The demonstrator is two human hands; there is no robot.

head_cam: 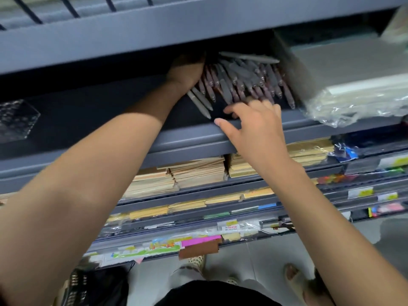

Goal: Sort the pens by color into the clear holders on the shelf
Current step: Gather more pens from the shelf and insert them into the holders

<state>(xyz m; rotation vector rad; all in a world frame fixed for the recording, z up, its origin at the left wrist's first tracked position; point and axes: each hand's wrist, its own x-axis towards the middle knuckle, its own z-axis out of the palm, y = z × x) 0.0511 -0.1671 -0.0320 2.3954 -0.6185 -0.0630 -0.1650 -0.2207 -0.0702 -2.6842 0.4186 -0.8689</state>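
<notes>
Okay, I'm mid-sort, both arms up in the dark grey metal shelf (pixel 331 127), working the mixed heap of slim grey and mauve plastic pens (pixel 247 82) that lies on it, tips fanned toward me. My left hand (pixel 187 69) is buried at the heap's left edge with its fingers lost in shadow, so I can't tell whether it grips anything; 3 grey pens (pixel 199 102) jut out from under its heel. My right hand (pixel 256 124) is spread wide and relaxed, holding nothing, fingertips (pixel 229 110) brushing the near ends of the mauve pens. The 2 hands are apart, with the heap between them. A clear faceted plastic holder (pixel 17 120) sits well off to the left on the same shelf. Next, I reckon, I need to pinch out 1 colour cleanly and carry it over there without dragging the other along.
</notes>
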